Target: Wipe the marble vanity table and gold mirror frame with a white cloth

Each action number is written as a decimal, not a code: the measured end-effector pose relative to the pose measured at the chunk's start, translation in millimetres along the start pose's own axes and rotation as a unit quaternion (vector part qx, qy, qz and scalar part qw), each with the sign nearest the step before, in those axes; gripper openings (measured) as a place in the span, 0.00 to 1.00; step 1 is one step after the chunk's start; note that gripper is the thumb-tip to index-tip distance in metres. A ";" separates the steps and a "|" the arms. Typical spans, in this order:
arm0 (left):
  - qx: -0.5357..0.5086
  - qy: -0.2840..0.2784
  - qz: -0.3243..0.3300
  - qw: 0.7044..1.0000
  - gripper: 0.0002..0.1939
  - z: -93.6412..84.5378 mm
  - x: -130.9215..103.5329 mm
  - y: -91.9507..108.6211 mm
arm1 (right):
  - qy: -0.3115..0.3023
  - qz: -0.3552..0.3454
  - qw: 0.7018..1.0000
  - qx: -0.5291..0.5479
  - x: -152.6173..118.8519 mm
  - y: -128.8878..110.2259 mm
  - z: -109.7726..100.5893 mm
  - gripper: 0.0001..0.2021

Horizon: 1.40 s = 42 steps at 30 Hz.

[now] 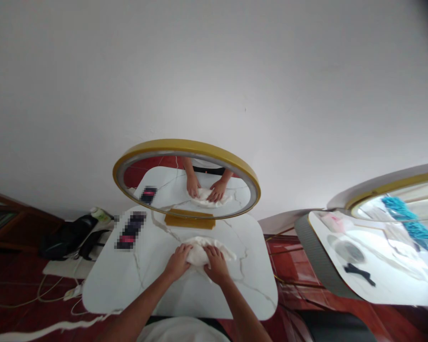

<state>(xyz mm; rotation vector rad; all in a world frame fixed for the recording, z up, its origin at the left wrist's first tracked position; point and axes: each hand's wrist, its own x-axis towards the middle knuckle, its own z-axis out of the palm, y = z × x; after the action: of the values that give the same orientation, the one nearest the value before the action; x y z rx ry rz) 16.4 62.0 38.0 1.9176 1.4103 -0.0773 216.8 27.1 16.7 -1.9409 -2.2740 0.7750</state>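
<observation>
A crumpled white cloth (pixel 198 256) lies bunched on the white marble-patterned table (pixel 235 294) in front of me. My left hand (pixel 179 261) grips its left part, with the fingers curled over the edge. On the other side, my right hand (pixel 217 264) holds the cloth with its fingers over the top, and a loose end sticks out to the right. Both hands and the cloth show again in the gold-rimmed oval mirror (pixel 185 144) behind the table. What lies under the cloth is hidden.
A dark, blurred-out object (pixel 131 231) lies at the table's left. The mirror rests on a gold base (pixel 189 220). Cables, a black bag (pixel 69 236) and a bottle (pixel 100 215) are at the left. A second table (pixel 388 292) with a black strip (pixel 360 274) stands right, near a black seat (pixel 337 327).
</observation>
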 end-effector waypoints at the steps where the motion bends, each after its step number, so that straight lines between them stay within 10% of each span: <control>1: 0.002 0.012 0.002 1.000 0.31 -1.8 7.0 0.7 | 0.008 0.005 1.000 -0.001 6.9 1.3 -2.4 0.36; 9: 0.018 0.066 0.020 0.997 0.30 4.0 23.5 -2.7 | 0.035 0.007 0.999 0.004 18.0 7.6 -9.6 0.35; 25: -0.046 -0.102 0.139 0.984 0.38 67.4 -47.7 2.9 | -0.036 -0.024 0.999 0.018 -117.9 44.3 36.4 0.39; 32: -0.064 -0.077 0.127 0.987 0.36 57.0 -52.7 -6.0 | -0.096 -0.027 0.995 0.002 -100.1 34.5 29.4 0.42; 42: -0.046 0.033 0.056 0.997 0.32 23.2 -88.5 -73.5 | -0.107 -0.089 0.990 -0.004 -47.9 -41.6 58.3 0.41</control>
<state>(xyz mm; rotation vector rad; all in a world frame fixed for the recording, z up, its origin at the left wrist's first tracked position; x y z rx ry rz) -72.1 -13.7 23.0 1.9352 1.3223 0.1034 168.2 -40.9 -4.2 -1.6996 -2.5314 0.9961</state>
